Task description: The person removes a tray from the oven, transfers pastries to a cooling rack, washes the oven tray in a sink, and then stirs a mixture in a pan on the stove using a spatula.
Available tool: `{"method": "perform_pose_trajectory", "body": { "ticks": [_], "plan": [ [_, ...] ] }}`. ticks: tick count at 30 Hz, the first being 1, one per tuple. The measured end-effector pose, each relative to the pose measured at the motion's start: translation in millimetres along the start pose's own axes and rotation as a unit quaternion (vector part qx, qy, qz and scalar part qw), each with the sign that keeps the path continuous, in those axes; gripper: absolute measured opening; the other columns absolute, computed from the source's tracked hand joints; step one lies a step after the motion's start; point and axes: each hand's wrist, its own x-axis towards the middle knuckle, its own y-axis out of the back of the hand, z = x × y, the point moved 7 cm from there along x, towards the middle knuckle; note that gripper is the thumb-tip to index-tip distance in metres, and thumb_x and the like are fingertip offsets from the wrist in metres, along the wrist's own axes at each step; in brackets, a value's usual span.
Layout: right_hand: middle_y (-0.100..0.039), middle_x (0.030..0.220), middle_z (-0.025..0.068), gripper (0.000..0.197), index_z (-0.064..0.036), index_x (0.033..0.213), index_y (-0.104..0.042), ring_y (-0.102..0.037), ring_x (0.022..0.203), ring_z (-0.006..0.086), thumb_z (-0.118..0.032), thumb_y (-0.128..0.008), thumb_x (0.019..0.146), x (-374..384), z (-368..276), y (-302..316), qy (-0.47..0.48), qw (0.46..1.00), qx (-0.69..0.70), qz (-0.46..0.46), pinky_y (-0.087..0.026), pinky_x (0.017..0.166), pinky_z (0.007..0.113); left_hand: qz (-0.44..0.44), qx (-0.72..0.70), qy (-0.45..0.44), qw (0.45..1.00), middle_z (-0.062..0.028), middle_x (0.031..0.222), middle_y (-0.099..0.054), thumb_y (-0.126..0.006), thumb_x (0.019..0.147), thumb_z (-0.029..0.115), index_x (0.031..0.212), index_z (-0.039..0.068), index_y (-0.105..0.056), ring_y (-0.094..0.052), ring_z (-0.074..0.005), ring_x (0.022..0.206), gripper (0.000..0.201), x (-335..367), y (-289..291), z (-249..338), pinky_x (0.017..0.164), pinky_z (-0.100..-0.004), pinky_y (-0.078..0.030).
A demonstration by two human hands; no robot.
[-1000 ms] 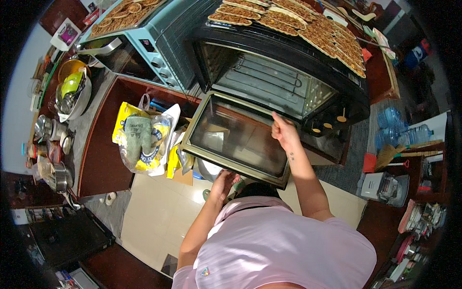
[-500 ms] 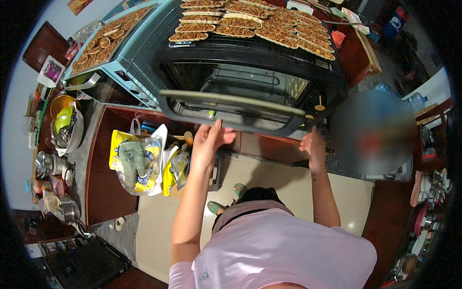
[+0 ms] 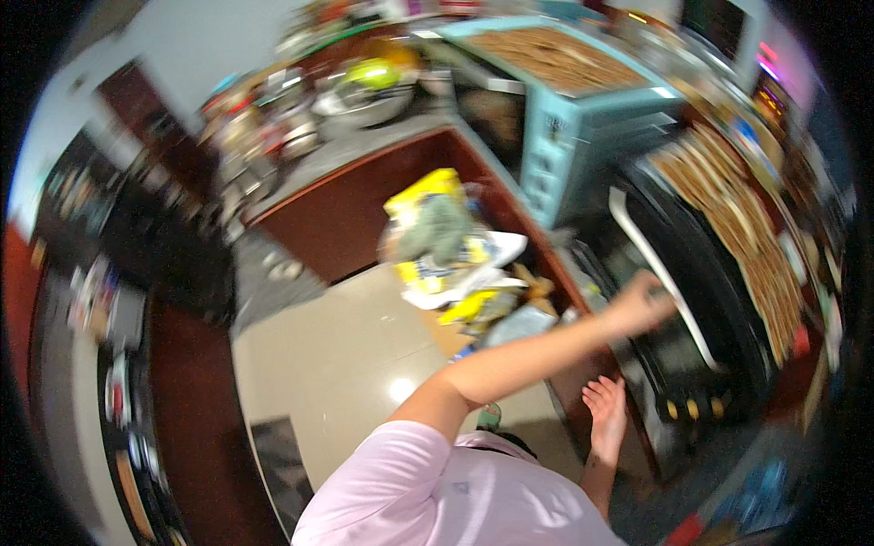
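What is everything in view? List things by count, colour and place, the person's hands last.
Blue oven: one, light blue, upper right
Black oven: one, black, right
Oven handle: one, whitish, on black oven's front
Food pieces: too blurred to count, brown, atop both ovens
Oven mitt: one, grey-green, on bags
Bags: several, yellow and white, centre
Basin: one, silvery, counter at top
Slipper: one, green, low centre
Left hand: one, bare, at oven handle, contact unclear
Right hand: one, bare, open, below left hand

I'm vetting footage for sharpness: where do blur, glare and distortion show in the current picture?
Head view: blur smears the blue oven and softens the left hand; head view: glare spots the pale floor; head view: fisheye distortion bows the brown cabinet near the dark rim.
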Motion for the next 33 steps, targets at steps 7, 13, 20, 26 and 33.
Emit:
{"method": "perform_pose_trajectory", "body": {
  "ticks": [7, 13, 20, 26, 33],
  "plan": [
    [-0.030, 0.148, 0.0143, 0.059, -0.0128, 0.145, -0.027, -0.026, 0.137, 0.0326, -0.049, -0.031, 0.098, -43.1, 87.1, -205.4, -0.259, 0.852, 0.322, -0.322, -0.017, 0.115, 0.049, 0.121, 0.503, -0.223, 0.826, -0.0143, 0.142, -0.040, -0.049, 0.092, 0.034, 0.133, 0.011, -0.048, -0.036, -0.0367, 0.131, 0.046, -259.6, 96.0, -15.8, 0.112, -0.0521, -0.019],
    [-0.036, 0.144, 0.0125, 0.064, -0.0019, 0.140, -0.032, -0.034, 0.134, 0.0217, -0.051, -0.032, 0.098, -229.8, 224.9, -329.6, -0.471, 0.707, 0.025, -0.527, -0.027, 0.111, 0.042, 0.451, 0.609, 0.054, 0.650, -0.0118, 0.136, -0.048, -0.045, 0.093, 0.032, 0.136, 0.015, -0.045, -0.044, -0.0289, 0.127, 0.047, -530.6, 224.8, -17.0, 0.110, -0.0518, -0.024],
    [-0.038, 0.145, 0.0131, 0.057, -0.0020, 0.133, -0.047, -0.036, 0.133, 0.0283, -0.046, -0.036, 0.098, -552.5, 359.5, -380.2, -0.354, 0.399, -0.166, -0.829, -0.028, 0.110, 0.043, 0.829, -0.103, -0.012, 0.549, -0.0187, 0.134, -0.049, -0.037, 0.097, 0.047, 0.138, 0.011, -0.041, -0.048, -0.0286, 0.122, 0.054, -961.9, 188.9, -60.2, 0.104, -0.0477, -0.036],
    [-0.033, 0.148, 0.0151, 0.056, -0.0101, 0.135, -0.048, -0.027, 0.139, 0.0321, -0.043, -0.053, 0.090, -775.0, 402.5, -365.3, 0.137, 0.164, -0.052, -0.976, -0.015, 0.112, 0.052, 0.615, -0.356, -0.464, 0.529, -0.0220, 0.142, -0.037, -0.037, 0.092, 0.061, 0.144, 0.009, -0.028, -0.040, -0.0357, 0.129, 0.074, -1089.2, 143.4, -30.0, 0.107, -0.0478, -0.032],
    [-0.035, 0.146, 0.0134, 0.055, -0.0134, 0.134, -0.049, -0.027, 0.138, 0.0337, -0.042, -0.055, 0.087, -908.4, 534.0, -423.9, 0.339, 0.038, -0.041, -0.939, -0.004, 0.111, 0.059, 0.695, -0.366, -0.510, 0.350, -0.0235, 0.143, -0.036, -0.039, 0.092, 0.060, 0.144, 0.008, -0.026, -0.040, -0.0365, 0.130, 0.075, -1265.6, 98.6, -2.2, 0.108, -0.0457, -0.032]
  ]
}}
